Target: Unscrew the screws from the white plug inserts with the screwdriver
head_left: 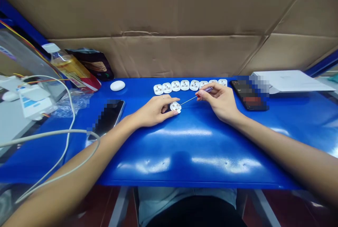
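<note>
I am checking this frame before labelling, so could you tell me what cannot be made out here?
- Phone screens, head view: pixelated.
- Screwdriver handle: mostly hidden inside the right hand.
- White plug part: partly covered by left hand; tip contact too small to tell.

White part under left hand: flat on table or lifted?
Flat. The white part rests on the blue table, left hand pinning it.

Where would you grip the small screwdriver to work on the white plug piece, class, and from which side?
Grip the screwdriver by its handle, from the right, as the right hand does. Its thin shaft slants left to the white plug piece, which the left hand steadies.
</note>
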Demonstrator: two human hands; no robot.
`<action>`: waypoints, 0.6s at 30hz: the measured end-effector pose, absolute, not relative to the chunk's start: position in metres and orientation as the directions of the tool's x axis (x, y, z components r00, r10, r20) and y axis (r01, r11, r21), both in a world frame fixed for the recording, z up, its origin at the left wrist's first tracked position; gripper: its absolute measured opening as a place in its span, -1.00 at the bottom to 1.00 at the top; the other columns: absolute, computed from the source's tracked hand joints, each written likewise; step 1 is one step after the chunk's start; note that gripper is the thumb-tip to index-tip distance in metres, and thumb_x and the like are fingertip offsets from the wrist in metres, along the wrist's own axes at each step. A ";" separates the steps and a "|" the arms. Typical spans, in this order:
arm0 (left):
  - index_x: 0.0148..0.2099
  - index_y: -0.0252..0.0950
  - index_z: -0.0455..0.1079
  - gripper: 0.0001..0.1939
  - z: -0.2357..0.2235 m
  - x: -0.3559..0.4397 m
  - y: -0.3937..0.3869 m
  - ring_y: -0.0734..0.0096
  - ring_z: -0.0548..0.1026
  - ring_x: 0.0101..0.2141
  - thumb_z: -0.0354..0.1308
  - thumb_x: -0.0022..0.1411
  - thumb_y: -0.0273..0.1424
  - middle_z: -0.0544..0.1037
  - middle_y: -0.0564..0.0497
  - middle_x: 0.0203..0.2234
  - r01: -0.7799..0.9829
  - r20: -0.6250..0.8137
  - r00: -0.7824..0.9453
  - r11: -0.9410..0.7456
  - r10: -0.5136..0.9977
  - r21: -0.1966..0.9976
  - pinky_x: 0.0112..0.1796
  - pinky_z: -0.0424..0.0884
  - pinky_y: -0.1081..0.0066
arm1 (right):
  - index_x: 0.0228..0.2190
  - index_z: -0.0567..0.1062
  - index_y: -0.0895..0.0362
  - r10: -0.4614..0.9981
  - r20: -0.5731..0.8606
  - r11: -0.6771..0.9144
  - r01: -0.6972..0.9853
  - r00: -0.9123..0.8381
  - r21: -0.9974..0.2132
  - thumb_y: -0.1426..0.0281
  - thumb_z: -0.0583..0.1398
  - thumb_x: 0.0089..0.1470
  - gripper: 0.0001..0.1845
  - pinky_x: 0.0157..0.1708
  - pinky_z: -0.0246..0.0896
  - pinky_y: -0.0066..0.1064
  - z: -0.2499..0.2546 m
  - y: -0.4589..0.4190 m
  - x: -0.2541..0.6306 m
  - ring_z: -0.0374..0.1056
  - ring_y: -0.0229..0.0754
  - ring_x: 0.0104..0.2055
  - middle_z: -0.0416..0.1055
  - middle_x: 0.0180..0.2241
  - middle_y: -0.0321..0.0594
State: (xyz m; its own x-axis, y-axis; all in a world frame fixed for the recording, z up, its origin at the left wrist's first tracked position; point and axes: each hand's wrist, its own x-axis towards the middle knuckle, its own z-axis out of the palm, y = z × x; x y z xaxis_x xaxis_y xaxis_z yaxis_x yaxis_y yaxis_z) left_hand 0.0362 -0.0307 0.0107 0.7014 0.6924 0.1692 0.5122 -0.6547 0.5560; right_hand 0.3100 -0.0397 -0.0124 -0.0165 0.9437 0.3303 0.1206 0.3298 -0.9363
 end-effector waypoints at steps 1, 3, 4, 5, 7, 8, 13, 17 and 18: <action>0.27 -0.30 0.51 -0.49 0.011 0.036 -0.030 0.34 0.46 -0.36 0.16 0.49 -0.06 0.51 0.01 -0.34 0.515 0.171 0.700 -0.657 0.693 0.551 -0.22 0.40 0.34 | -0.30 0.63 0.04 0.944 0.329 0.329 0.123 -0.018 -0.936 0.15 0.49 0.10 -0.73 -0.17 0.55 -0.18 -0.012 -0.040 0.310 0.61 -0.09 -0.32 0.65 -0.33 -0.22; 0.26 -0.31 0.51 -0.49 0.010 0.036 -0.030 0.34 0.45 -0.37 0.17 0.49 -0.08 0.50 0.01 -0.35 0.519 0.171 0.701 -0.660 0.692 0.543 -0.21 0.40 0.35 | -0.31 0.63 0.04 0.946 0.325 0.324 0.135 -0.017 -0.937 0.16 0.49 0.10 -0.74 -0.19 0.54 -0.19 -0.012 -0.040 0.310 0.61 -0.09 -0.33 0.65 -0.35 -0.22; 0.27 -0.31 0.51 -0.49 0.010 0.036 -0.030 0.35 0.45 -0.37 0.17 0.49 -0.09 0.49 0.01 -0.35 0.518 0.173 0.702 -0.662 0.691 0.542 -0.22 0.39 0.35 | -0.31 0.63 0.04 0.946 0.323 0.322 0.142 -0.015 -0.936 0.16 0.49 0.10 -0.74 -0.20 0.54 -0.19 -0.011 -0.040 0.310 0.61 -0.08 -0.34 0.65 -0.36 -0.22; 0.28 -0.32 0.51 -0.49 0.009 0.035 -0.029 0.35 0.45 -0.37 0.18 0.48 -0.09 0.48 0.02 -0.35 0.513 0.176 0.704 -0.663 0.689 0.544 -0.22 0.39 0.35 | -0.31 0.63 0.04 0.946 0.323 0.321 0.151 -0.015 -0.935 0.17 0.49 0.10 -0.74 -0.20 0.54 -0.19 -0.011 -0.040 0.310 0.61 -0.08 -0.34 0.65 -0.36 -0.22; 0.29 -0.32 0.51 -0.48 0.008 0.035 -0.029 0.35 0.44 -0.37 0.19 0.48 -0.09 0.47 0.01 -0.34 0.503 0.184 0.705 -0.666 0.685 0.551 -0.21 0.39 0.34 | -0.31 0.62 0.04 0.946 0.322 0.322 0.165 -0.023 -0.932 0.16 0.48 0.12 -0.75 -0.20 0.54 -0.20 -0.011 -0.041 0.311 0.61 -0.08 -0.34 0.66 -0.35 -0.22; 0.29 -0.32 0.51 -0.47 0.008 0.035 -0.029 0.35 0.44 -0.36 0.19 0.48 -0.09 0.47 0.01 -0.34 0.498 0.189 0.706 -0.668 0.683 0.553 -0.21 0.40 0.34 | -0.31 0.62 0.04 0.946 0.322 0.323 0.173 -0.029 -0.931 0.16 0.47 0.12 -0.74 -0.20 0.54 -0.20 -0.011 -0.041 0.311 0.61 -0.08 -0.33 0.66 -0.34 -0.22; 0.29 -0.30 0.50 -0.47 0.009 0.035 -0.029 0.33 0.45 -0.34 0.17 0.48 -0.06 0.49 0.00 -0.31 0.501 0.195 0.704 -0.673 0.683 0.544 -0.17 0.42 0.31 | -0.31 0.62 0.04 0.944 0.328 0.327 0.155 -0.023 -0.932 0.14 0.47 0.13 -0.73 -0.21 0.55 -0.22 -0.013 -0.039 0.312 0.61 -0.10 -0.34 0.65 -0.35 -0.23; 0.32 -0.30 0.48 -0.43 0.009 0.035 -0.029 0.34 0.46 -0.35 0.18 0.47 -0.05 0.53 -0.04 -0.22 0.519 0.184 0.689 -0.655 0.701 0.550 -0.17 0.44 0.30 | -0.31 0.62 0.02 0.945 0.318 0.317 0.028 0.070 -0.948 0.12 0.48 0.12 -0.73 -0.24 0.60 -0.20 -0.018 -0.036 0.312 0.61 -0.12 -0.35 0.63 -0.33 -0.25; 0.34 -0.29 0.46 -0.41 0.009 0.034 -0.029 0.35 0.46 -0.35 0.19 0.45 -0.04 0.54 -0.06 -0.19 0.527 0.178 0.680 -0.643 0.711 0.556 -0.17 0.45 0.30 | -0.30 0.62 0.01 0.943 0.316 0.318 0.000 0.102 -0.948 0.12 0.48 0.12 -0.72 -0.23 0.62 -0.19 -0.019 -0.035 0.312 0.62 -0.12 -0.34 0.63 -0.32 -0.26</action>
